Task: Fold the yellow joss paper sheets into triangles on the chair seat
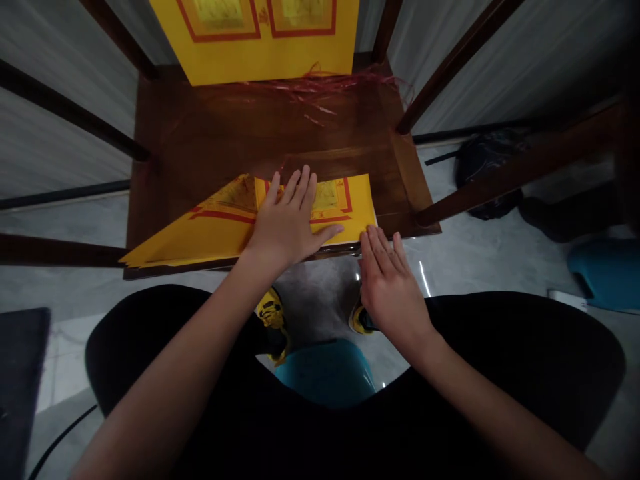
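A yellow paper sheet with red borders [225,239] lies along the near edge of a brown wooden table. Its left part is folded into a slanting point, while the right part is a flat, straight-edged strip. My left hand [286,220] rests on the middle of the paper, fingers stretched out and thumb spread to the right. At the lower right corner of the paper is my right hand [393,287], its fingers extended and touching or nearly touching that corner. The undersides of its fingers are hidden.
Farther back on the wooden table [250,127] stands a larger yellow printed paper piece [270,57], with red plastic strings [325,85] in front. Dark wooden bars rise around the table. A teal stool [327,373] is beneath me. A black bag [487,173] sits on the floor at right.
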The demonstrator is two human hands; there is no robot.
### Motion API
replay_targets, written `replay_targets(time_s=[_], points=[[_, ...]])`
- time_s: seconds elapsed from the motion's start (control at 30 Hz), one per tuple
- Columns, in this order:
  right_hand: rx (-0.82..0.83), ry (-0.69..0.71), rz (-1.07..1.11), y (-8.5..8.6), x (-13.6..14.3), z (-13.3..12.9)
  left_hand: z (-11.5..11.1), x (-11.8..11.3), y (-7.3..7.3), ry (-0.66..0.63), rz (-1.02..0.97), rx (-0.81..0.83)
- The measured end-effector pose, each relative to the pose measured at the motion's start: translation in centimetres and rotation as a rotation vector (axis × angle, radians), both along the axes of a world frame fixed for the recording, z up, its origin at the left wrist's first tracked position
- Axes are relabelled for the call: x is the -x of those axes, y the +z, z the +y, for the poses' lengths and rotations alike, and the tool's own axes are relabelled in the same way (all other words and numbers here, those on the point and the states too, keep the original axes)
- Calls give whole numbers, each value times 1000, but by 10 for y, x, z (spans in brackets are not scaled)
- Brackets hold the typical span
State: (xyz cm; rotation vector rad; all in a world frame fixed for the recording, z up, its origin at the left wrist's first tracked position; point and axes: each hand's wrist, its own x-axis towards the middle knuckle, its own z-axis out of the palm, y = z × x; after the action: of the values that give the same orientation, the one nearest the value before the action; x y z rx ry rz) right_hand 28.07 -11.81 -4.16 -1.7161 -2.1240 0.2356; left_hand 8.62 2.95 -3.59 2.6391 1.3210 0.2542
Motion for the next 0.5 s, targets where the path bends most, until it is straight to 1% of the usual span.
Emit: replay_targets(time_s=[0.13,0.2,0.27,0.33,0.4,0.43,0.5], points=[[-72,-27,-13,9,7,13,-2,-5,-2,55,-15,-23],[-91,-40,-35,11,12,25,-2,-5,0,26,-4,-10],[-82,-81,-57,12,15,40,0,-3,2,-53,8,6],[-41,-172,-51,11,12,58,3,0,5,-117,-11,7],[14,-244,-4,10,6,74,6,3,7,-129,-52,8],[49,-248,29,10,2,80,7,5,8,-121,-71,11],[156,-212,96,13,-6,91,9,6,9,-107,-94,18]])
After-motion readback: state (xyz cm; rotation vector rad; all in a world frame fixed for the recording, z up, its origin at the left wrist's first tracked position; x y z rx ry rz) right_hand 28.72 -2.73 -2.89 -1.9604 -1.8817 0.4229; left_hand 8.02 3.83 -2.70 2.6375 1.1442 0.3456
